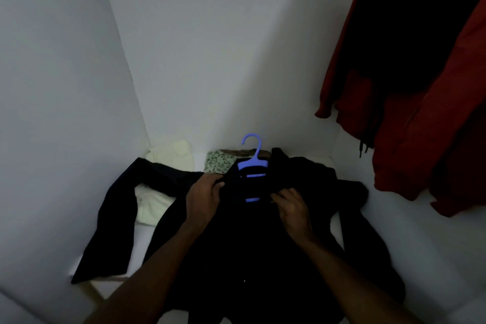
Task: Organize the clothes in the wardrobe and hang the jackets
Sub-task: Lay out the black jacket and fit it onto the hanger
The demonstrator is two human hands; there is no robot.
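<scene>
A black jacket (252,239) lies spread on the white wardrobe shelf (142,242), one sleeve stretched out to the left. A blue plastic hanger (253,163) sits inside its neck, hook pointing to the back wall. My left hand (203,198) grips the left edge of the jacket's front near the collar. My right hand (290,205) pinches the right front edge beside the hanger's lower bar. Most of the hanger's arms are hidden under the cloth.
Folded pale clothes (172,154) and a green patterned cloth (218,162) lie at the back of the shelf. Another pale folded piece (150,205) lies under the left sleeve. Red and dark garments (426,102) hang at the right. White walls close in left and behind.
</scene>
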